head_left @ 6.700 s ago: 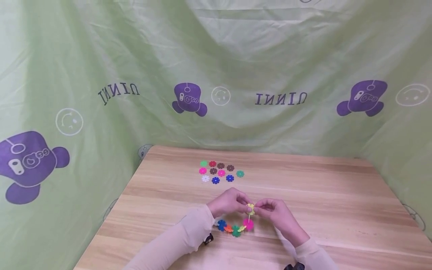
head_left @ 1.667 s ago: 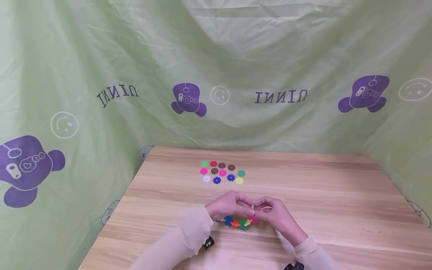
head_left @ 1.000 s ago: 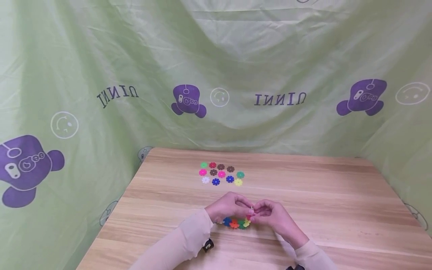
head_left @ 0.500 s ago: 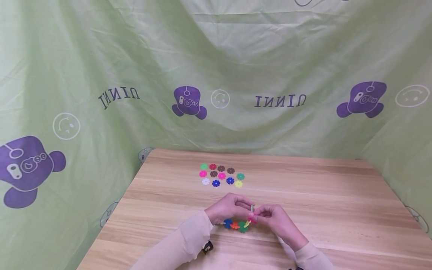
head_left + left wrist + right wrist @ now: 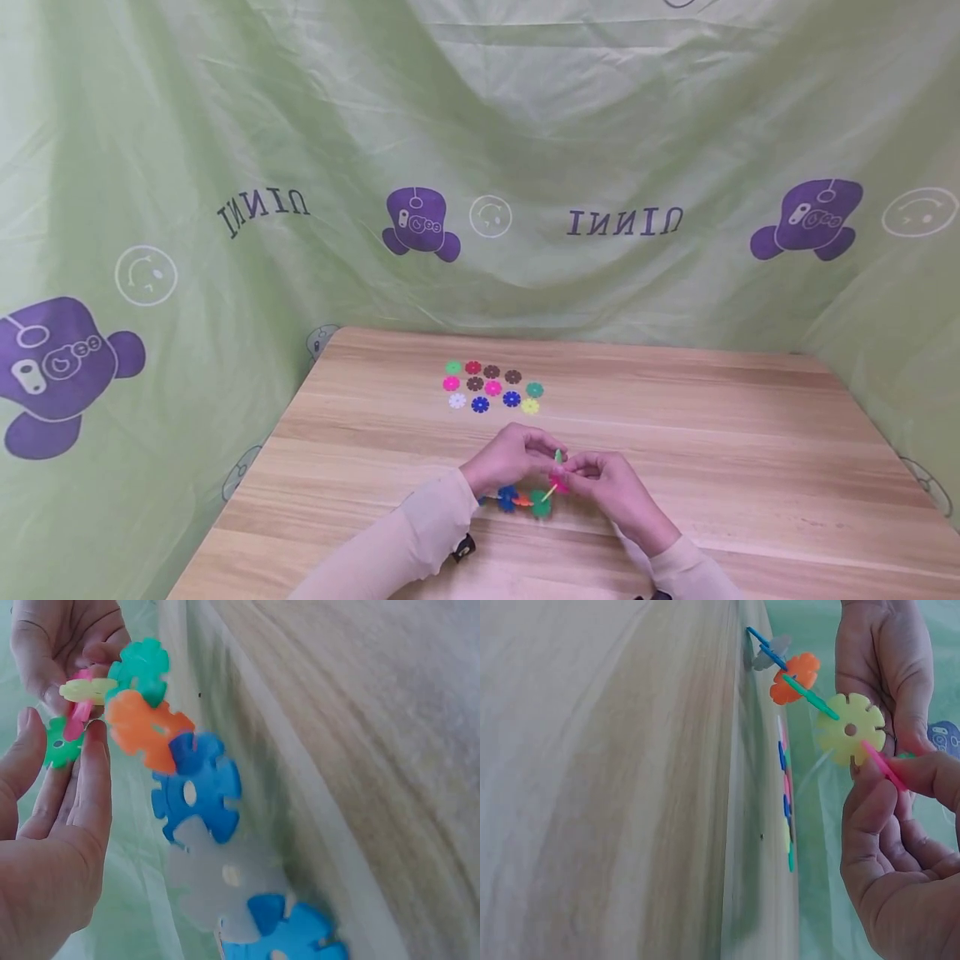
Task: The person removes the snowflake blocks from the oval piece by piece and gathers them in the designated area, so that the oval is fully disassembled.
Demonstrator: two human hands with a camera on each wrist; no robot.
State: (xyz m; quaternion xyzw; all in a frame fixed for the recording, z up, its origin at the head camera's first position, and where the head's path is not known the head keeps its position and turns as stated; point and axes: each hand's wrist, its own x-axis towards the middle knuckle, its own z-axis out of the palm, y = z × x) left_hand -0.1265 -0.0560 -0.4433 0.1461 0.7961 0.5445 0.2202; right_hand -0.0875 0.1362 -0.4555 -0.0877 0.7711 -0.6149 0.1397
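Observation:
My left hand (image 5: 512,458) holds a light green notched plastic disc (image 5: 61,742) between thumb and fingers. My right hand (image 5: 621,498) pinches a pink disc (image 5: 885,766), the end piece of a chain of interlocking discs. The green disc touches the pink one; whether their slots are joined cannot be made out. From the pink piece the chain runs through a yellow disc (image 5: 850,729), a darker green disc (image 5: 141,671), an orange disc (image 5: 148,731), a blue disc (image 5: 196,787), a whitish translucent disc (image 5: 217,874) and another blue disc (image 5: 300,937). My left hand partly covers the chain in the head view.
Loose discs of several colours lie flat in rows beyond the hands, among them a white disc (image 5: 457,401), a red disc (image 5: 472,367) and a yellow disc (image 5: 530,406). Green printed cloth (image 5: 525,275) hangs around the wooden table (image 5: 712,433).
Earlier the hands held a yellow disc at the pink one; a yellow disc now lies with the loose ones and a light green disc is in hand. Lately the chain has turned slightly.

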